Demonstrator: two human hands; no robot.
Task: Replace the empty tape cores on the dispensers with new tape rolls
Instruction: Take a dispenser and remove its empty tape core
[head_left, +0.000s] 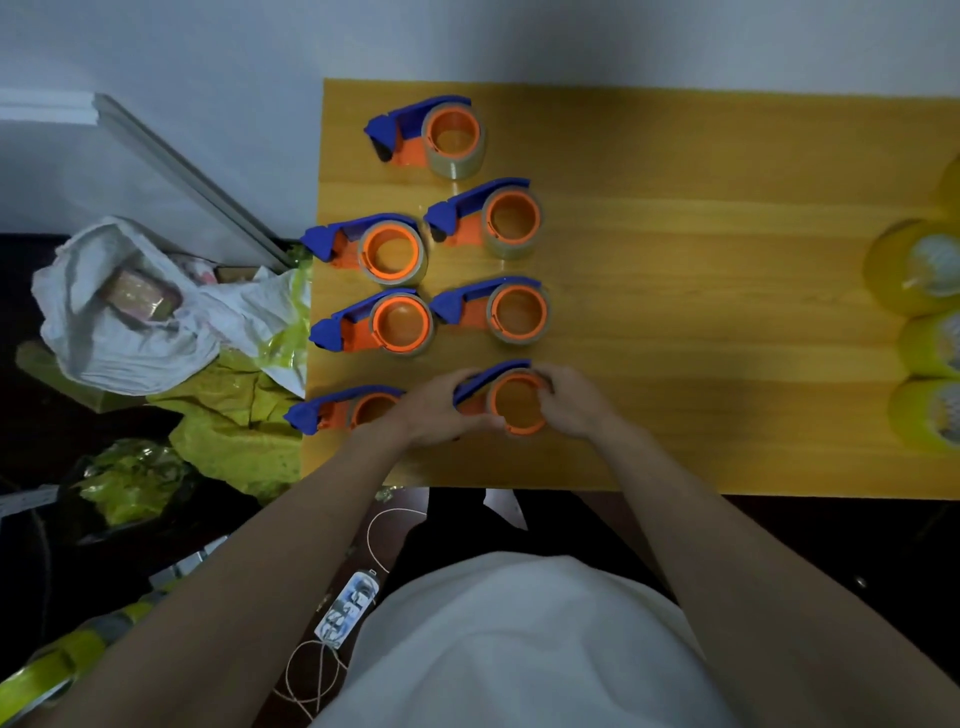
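Here, both hands are gripping one blue-and-orange dispenser (511, 400) near the front edge of the wooden table (701, 291): the left hand (441, 410) is clasping its blue end, the right hand (569, 402) is curling round the orange hub. Six more dispensers are crowding close (one (343, 410) is sitting just beside the left wrist, partly hidden). Yellow tape rolls (919, 270) are waiting well apart at the right edge.

Dispensers (395, 260) blue and orange; tabletop (701, 322) yellow wood-grain; tape rolls (919, 275) at right edge yellow; bag (130, 322) at left white.
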